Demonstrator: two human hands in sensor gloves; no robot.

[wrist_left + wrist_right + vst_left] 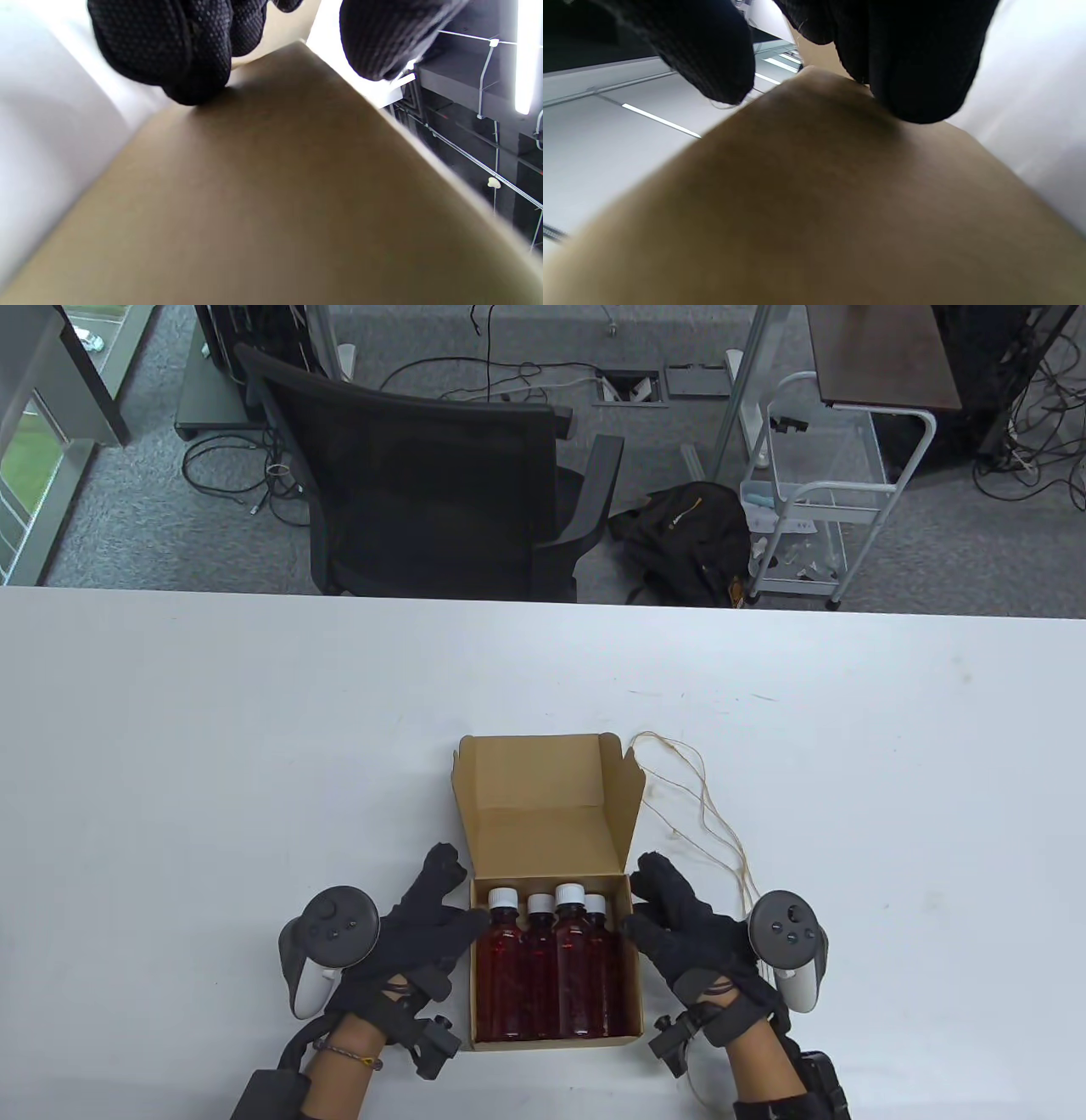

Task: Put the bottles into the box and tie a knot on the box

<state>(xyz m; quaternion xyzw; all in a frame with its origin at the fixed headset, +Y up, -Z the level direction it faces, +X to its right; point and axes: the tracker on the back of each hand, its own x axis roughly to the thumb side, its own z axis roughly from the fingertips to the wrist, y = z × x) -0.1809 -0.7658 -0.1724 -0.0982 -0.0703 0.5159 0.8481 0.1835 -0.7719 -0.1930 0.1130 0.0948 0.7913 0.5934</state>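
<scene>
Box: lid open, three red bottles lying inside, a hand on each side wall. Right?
Not quite. The table view shows four red bottles, not three, lying side by side in the box. The lid is open, left hand and right hand on the side walls.

Office or lab workroom. White table (254,746) on grey carpet floor (127,517). Black mesh office chair (424,475) pushed up behind the table. Loose cables (246,475) trail over the carpet; an open floor socket box (626,388) sits among them. Black backpack (687,538) lies on the floor beside a white wheeled cart (814,509). Window (25,475) at left edge, green outside. Wrist views show ceiling strip lights (524,55).
</scene>
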